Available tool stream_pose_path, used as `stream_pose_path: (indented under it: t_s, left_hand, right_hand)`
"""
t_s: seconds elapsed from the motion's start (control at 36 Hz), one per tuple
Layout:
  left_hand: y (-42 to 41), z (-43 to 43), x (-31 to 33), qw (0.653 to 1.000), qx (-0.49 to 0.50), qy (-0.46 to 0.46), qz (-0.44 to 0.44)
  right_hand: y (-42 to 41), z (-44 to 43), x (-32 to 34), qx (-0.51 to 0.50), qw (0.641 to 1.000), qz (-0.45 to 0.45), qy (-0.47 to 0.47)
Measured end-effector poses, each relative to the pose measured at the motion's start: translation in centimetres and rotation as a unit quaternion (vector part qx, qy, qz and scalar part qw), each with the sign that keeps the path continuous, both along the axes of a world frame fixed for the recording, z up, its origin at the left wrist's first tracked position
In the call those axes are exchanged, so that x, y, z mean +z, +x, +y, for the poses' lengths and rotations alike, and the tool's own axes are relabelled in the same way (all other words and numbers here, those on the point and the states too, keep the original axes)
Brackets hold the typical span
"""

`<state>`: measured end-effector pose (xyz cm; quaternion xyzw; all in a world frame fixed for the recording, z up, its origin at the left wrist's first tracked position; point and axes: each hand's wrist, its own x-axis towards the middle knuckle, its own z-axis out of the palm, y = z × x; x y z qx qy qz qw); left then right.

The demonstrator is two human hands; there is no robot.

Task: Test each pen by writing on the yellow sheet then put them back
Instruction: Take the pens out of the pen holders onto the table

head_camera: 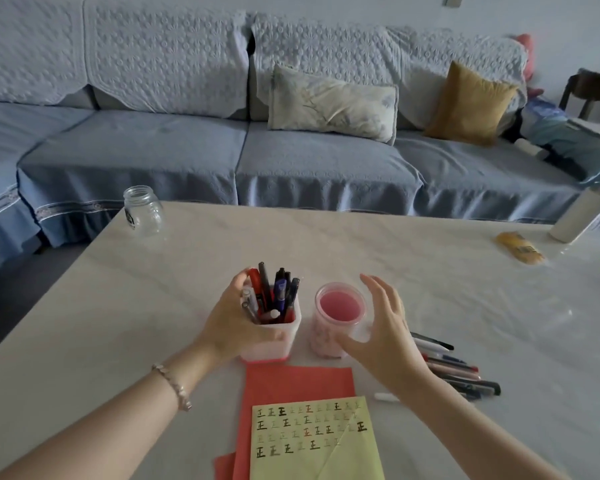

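Pens upright in the holder, hands on either side

The pens stand upright in the pen holder, and the left hand is gripping it. The right hand is spread by the pink cup; can't tell if it's touching. Loose pens lie sideways on the desk, partly hidden behind that hand. The yellow sheet is between the forearms, cut off at the bottom.

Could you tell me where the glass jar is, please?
In the head view, the glass jar stands at the far left corner of the table, near the sofa.
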<state>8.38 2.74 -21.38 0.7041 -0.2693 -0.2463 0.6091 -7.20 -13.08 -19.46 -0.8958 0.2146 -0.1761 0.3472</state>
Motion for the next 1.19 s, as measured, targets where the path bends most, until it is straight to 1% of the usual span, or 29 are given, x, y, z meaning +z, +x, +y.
stream_pose_path:
  t_s: [0.06, 0.11, 0.19, 0.22, 0.31, 0.39, 0.42, 0.47, 0.53, 0.56, 0.61, 0.67, 0.72, 0.78, 0.86, 0.92, 0.94, 1.03, 1.08, 1.19]
  left_hand:
    - [-1.5, 0.5, 1.2, 0.999, 0.02, -0.038, -0.006]
    - [-3.3, 1.0, 3.0, 0.995, 0.039, -0.094, -0.015]
    - [-5.9, 1.7, 5.6, 0.99, 0.009, -0.133, -0.056]
    - [-6.7, 1.7, 6.3, 0.989, -0.01, -0.143, -0.046]
    - [-8.0, 0.6, 6.5, 0.985, -0.055, -0.165, 0.021]
    - [-9.1, -1.2, 6.4, 0.985, -0.085, -0.144, 0.044]
    - [-9.5, -2.0, 6.0, 0.987, -0.087, -0.13, 0.047]
    - [-10.5, -3.4, 4.8, 0.991, -0.081, -0.099, 0.043]
    - [-11.4, -5.0, 2.9, 0.995, -0.08, -0.058, 0.029]
    - [-12.0, -5.8, 2.0, 0.995, -0.088, -0.04, 0.03]
    - [-13.0, -7.2, 0.6, 0.993, -0.104, -0.026, 0.059]
    - [-13.8, -8.4, -0.7, 0.992, -0.112, -0.004, 0.056]
    - [-14.4, -9.4, -1.9, 0.993, -0.113, 0.017, 0.033]
    - [-14.6, -10.6, -3.0, 0.993, -0.111, 0.025, 0.035]
    - [-14.7, -12.2, -4.9, 0.994, -0.095, 0.029, 0.054]
    - [-14.9, -12.9, -6.0, 0.995, -0.08, 0.039, 0.054]
    - [-15.0, -13.1, -6.9, 0.994, -0.077, 0.058, 0.047]
    - [-15.2, -13.3, -7.7, 0.986, -0.092, 0.133, -0.028]
    - [-15.4, -13.2, -8.2, 0.978, -0.106, 0.163, -0.071]
    - [-15.6, -13.2, -8.8, 0.942, -0.122, 0.236, -0.207]
  right_hand:
    - [-0.4, 0.7, 1.2, 0.03, 0.999, 0.004, 0.015]
    - [-0.7, 1.7, 2.6, 0.056, 0.996, 0.03, 0.061]
    - [-1.3, 2.9, 4.3, 0.103, 0.986, 0.05, 0.123]
    - [-1.6, 3.1, 4.6, 0.119, 0.981, 0.039, 0.149]
    - [-2.8, 2.6, 5.4, 0.144, 0.967, -0.017, 0.209]
    - [-4.5, 1.4, 5.8, 0.115, 0.97, -0.044, 0.211]
    - [-5.1, 0.6, 5.7, 0.089, 0.976, -0.037, 0.195]
    - [-6.3, -1.2, 5.1, 0.033, 0.991, -0.008, 0.133]
    - [-7.5, -3.3, 4.5, -0.009, 0.998, 0.049, 0.034]
    - [-8.1, -4.3, 4.4, -0.023, 0.994, 0.098, -0.031]
    - [-8.6, -6.1, 4.3, -0.034, 0.967, 0.204, -0.146]
    - [-8.7, -7.7, 3.8, -0.021, 0.933, 0.281, -0.223]
    - [-8.3, -8.8, 3.2, 0.003, 0.898, 0.317, -0.306]
    - [-7.9, -9.6, 2.7, 0.027, 0.867, 0.336, -0.366]
    - [-7.1, -10.2, 2.0, 0.061, 0.831, 0.363, -0.418]
    - [-6.9, -10.5, 1.7, 0.067, 0.815, 0.374, -0.438]
    - [-6.9, -10.7, 1.6, 0.066, 0.81, 0.378, -0.444]
    - [-7.5, -11.3, 1.8, 0.068, 0.785, 0.405, -0.464]
    - [-8.1, -11.6, 2.2, 0.073, 0.764, 0.421, -0.484]
    - [-9.8, -12.2, 2.8, 0.094, 0.719, 0.462, -0.511]
